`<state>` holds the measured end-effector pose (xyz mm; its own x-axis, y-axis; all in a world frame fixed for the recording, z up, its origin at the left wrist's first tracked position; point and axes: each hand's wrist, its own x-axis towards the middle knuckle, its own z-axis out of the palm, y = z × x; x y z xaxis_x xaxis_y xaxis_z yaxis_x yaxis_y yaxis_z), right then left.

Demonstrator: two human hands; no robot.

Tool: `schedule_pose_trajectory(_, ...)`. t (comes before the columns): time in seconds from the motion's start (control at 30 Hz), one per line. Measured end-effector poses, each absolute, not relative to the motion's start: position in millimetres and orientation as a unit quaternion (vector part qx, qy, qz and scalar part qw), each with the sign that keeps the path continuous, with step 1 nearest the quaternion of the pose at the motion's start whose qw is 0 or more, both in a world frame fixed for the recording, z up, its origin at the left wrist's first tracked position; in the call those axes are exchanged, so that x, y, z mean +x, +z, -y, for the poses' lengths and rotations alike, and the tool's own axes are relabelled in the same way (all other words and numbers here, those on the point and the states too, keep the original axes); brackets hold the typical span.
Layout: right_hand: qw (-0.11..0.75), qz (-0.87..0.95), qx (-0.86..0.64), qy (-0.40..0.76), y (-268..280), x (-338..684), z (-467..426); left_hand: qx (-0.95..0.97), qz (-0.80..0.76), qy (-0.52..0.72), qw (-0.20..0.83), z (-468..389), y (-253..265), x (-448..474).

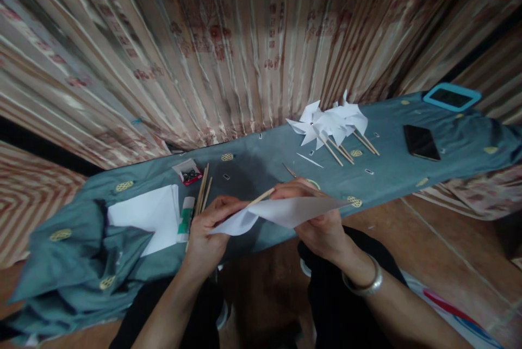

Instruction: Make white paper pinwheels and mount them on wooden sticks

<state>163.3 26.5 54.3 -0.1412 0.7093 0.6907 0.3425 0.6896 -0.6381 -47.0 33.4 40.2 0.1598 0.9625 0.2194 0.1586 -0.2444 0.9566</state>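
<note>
A folded white paper pinwheel [299, 211] is held up in front of me above the near edge of the cloth-covered table. My left hand [209, 229] is closed on its left side, with the fingers by a thin wooden stick [261, 195] that lies along the top of the paper. Around the right side of the pinwheel, my right hand [324, 232] is closed too, its fingers partly behind the paper. Where stick and paper meet is partly hidden by my fingers. A thin pointed tool [290, 170] shows just beyond my right hand.
Several finished pinwheels [326, 123] on sticks lie at the back. On the left are white paper sheets [142, 210], a glue stick [186, 218], loose wooden sticks [203, 188] and a small box of dark metal pieces [191, 174]. A phone [421, 142] and blue-framed tablet [452, 97] lie right.
</note>
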Motion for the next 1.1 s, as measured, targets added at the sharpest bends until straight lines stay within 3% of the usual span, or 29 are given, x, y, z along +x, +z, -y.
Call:
schedule_pose_trajectory(0.57,0.537,0.588,-0.448,0.407,55.2,160.4,-27.1,0.742,-0.421,0.46,0.248,-20.7,57.4,-42.4)
schedule_pose_trajectory(0.8,0.527,0.453,-0.418,0.585,43.5,149.8,-36.6,0.747,-0.431,0.465,0.199,-17.5,50.4,-41.8)
schedule_pose_trajectory(1.1,0.512,0.488,-0.439,0.554,34.5,149.1,-42.5,0.755,-0.431,0.458,0.182,-17.3,45.4,-44.3)
